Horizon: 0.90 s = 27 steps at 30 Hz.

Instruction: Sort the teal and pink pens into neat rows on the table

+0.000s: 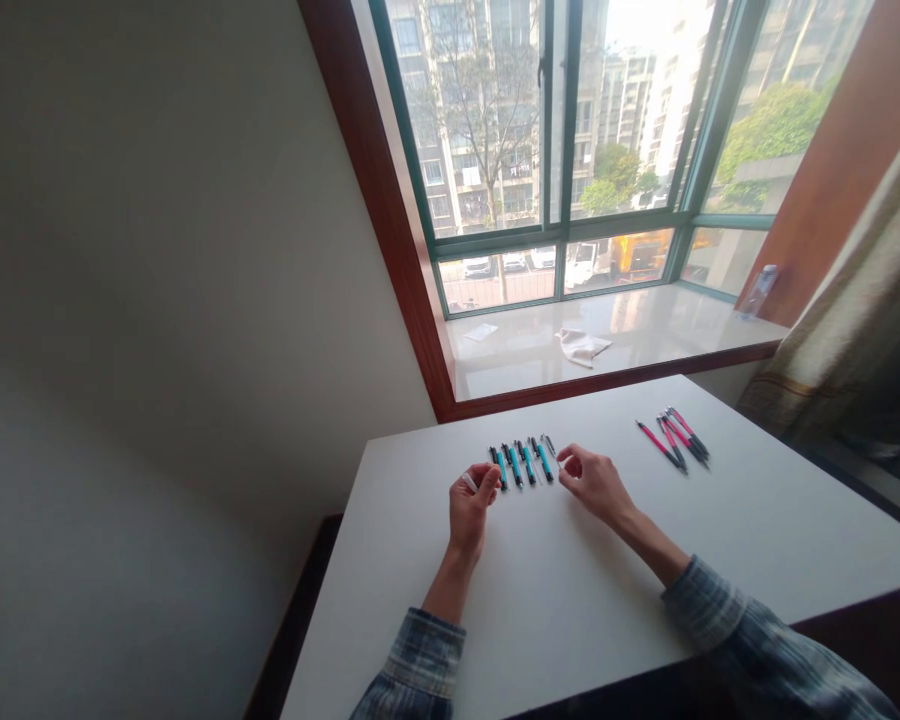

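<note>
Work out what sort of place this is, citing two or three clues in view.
Probably a room in a home, though a small office is possible: a beige fabric curtain hangs beside a green-framed glass window, which looks out on grey multi-storey buildings.

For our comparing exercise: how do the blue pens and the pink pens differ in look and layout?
Colour: the blue pens have turquoise barrels, the pink pens pink ones. Layout: the blue pens form a spaced row, while the pink pens are bunched together. Both lie on the white table and have dark parts.
</note>
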Each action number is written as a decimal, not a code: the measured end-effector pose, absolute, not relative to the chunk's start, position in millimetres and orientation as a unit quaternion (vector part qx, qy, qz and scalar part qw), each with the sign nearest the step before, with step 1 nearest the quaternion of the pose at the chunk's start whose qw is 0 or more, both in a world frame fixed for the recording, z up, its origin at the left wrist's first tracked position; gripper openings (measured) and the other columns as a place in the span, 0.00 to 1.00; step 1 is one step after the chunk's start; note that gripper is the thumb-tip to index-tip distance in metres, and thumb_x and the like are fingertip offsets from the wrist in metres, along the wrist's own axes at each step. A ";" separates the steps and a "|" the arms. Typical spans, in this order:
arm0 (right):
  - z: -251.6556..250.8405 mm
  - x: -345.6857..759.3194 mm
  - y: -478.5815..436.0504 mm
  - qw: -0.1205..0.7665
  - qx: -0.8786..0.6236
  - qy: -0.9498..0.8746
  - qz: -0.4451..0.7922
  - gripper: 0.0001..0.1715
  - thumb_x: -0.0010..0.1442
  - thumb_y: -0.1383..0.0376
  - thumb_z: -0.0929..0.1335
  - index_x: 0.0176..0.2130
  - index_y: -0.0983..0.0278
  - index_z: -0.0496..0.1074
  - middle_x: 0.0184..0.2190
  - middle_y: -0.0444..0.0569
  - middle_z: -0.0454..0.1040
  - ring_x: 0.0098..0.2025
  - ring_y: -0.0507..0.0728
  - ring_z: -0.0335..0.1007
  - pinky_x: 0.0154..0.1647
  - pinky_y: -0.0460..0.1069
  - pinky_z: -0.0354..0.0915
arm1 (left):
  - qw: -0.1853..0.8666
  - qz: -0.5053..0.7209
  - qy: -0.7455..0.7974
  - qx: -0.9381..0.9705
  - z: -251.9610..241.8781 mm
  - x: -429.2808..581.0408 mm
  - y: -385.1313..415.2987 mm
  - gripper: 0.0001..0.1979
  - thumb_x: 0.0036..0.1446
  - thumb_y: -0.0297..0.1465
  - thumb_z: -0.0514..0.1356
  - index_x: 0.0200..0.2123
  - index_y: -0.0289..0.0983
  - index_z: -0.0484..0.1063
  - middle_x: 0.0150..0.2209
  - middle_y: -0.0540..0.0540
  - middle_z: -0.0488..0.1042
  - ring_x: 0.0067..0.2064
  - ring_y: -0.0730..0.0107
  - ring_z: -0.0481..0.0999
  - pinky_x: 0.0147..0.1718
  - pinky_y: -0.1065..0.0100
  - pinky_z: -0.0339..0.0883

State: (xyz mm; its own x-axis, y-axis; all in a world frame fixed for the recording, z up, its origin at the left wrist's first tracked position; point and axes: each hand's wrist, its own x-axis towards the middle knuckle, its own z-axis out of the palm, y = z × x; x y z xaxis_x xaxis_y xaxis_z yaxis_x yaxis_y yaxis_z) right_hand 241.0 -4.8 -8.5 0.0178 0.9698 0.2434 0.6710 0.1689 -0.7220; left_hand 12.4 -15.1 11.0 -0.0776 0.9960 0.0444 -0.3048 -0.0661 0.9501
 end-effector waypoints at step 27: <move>4.0 230.0 1.3 0.469 -0.468 -0.692 0.286 0.09 0.62 0.61 0.68 0.41 0.60 0.77 0.35 0.46 0.80 0.36 0.55 0.77 0.40 0.51 0.73 | 0.430 0.499 0.469 0.589 5.1 15.8 -19.9 0.16 0.56 0.43 0.68 0.36 0.34 0.83 0.28 0.45 0.78 0.28 0.69 0.73 0.29 0.70 0.65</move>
